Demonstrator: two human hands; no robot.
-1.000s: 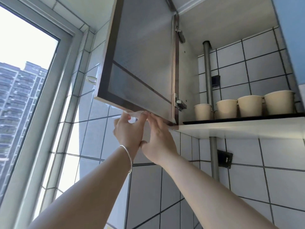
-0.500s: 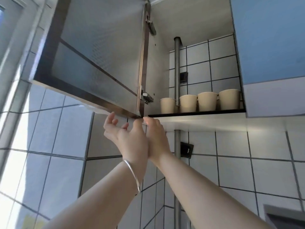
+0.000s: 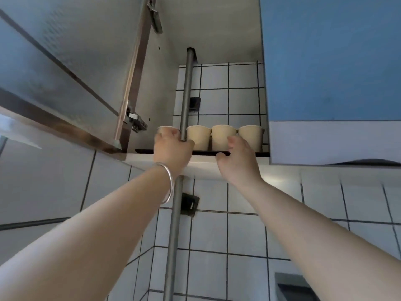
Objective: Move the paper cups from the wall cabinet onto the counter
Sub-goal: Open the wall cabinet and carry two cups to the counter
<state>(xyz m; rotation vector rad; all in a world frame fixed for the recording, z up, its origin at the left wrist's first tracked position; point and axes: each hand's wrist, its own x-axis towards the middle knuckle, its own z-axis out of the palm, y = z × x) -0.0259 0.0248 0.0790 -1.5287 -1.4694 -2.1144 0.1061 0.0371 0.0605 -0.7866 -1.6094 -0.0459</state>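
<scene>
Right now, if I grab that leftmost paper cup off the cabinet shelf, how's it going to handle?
The leftmost paper cup is probably light and thin-walled, so a hard squeeze from the left hand may dent it. It looks wider at the rim, so likely stable standing. The pipe stands close beside it, so it may bump that coming out.

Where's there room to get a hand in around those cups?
Open space above the four paper cups, up to the cabinet ceiling. Crowded below: cups stand rim to rim, the pipe crosses the leftmost, the blue door borders the rightmost.
</scene>
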